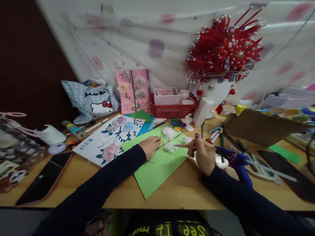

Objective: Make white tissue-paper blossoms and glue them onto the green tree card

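Observation:
A light green paper sheet (152, 178) lies at a slant before me, bearing white ruffled flowers (169, 132) and thin grey-green stems (176, 139). My left hand (150, 148) rests on it, palm down and open, its fingertips beside the stems. In my right hand (205, 155) are slim copper-coloured tweezers (183, 146), gripped with the fingers closed. Their pointed tip is over a white petal piece (170, 147) near the sheet's middle. Another white flower (187, 140) sits just beyond the right fingers. Whether the tip grips the petal is too small to tell.
A blue glue gun (237, 162) with a clear stick lies right of my hand, near scissors (247, 154). Flower pictures (98, 147) and a red basket (167, 111) stand or lie behind. A phone (45, 178) is at left, a red beaded headdress (226, 52) at back.

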Action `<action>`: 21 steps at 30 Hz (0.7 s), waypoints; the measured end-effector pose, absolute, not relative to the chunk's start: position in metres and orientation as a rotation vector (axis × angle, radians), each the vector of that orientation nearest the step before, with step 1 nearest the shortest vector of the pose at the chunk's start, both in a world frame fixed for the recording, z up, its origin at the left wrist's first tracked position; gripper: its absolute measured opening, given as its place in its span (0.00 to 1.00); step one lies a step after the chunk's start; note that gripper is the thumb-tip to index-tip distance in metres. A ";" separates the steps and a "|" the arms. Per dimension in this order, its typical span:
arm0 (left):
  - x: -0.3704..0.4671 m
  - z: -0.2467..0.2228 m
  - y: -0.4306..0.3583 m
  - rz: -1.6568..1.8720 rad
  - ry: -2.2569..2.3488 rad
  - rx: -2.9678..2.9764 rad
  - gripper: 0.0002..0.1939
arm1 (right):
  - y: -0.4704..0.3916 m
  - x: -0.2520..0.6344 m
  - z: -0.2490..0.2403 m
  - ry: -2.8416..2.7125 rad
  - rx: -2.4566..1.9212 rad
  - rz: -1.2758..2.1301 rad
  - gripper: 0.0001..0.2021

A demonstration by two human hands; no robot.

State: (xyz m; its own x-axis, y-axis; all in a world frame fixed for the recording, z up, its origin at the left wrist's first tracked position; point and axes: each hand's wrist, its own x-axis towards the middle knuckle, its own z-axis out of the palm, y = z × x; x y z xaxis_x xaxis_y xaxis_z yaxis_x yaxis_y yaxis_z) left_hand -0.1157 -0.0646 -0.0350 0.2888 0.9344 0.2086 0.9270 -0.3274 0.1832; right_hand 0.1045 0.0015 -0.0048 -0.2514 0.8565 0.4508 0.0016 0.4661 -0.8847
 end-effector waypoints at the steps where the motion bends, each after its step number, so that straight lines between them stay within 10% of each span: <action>1: -0.115 -0.035 -0.065 0.429 1.814 2.496 0.19 | 0.002 0.105 -0.003 -1.563 -0.759 1.009 0.26; 15: -0.195 0.083 -0.140 0.682 2.363 1.973 0.12 | -0.001 0.116 -0.008 -1.609 -0.676 0.992 0.23; 21: -0.258 0.057 -0.185 0.522 2.743 1.624 0.10 | -0.003 0.110 -0.002 -1.620 -0.755 0.937 0.27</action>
State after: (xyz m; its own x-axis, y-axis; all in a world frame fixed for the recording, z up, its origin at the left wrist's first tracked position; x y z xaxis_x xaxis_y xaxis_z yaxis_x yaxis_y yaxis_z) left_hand -0.2583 -0.1852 0.0573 -0.4917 0.8378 0.2371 0.8664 0.4436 0.2293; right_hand 0.1095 -0.0030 -0.0019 -0.2320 0.8487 0.4753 0.0115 0.4910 -0.8711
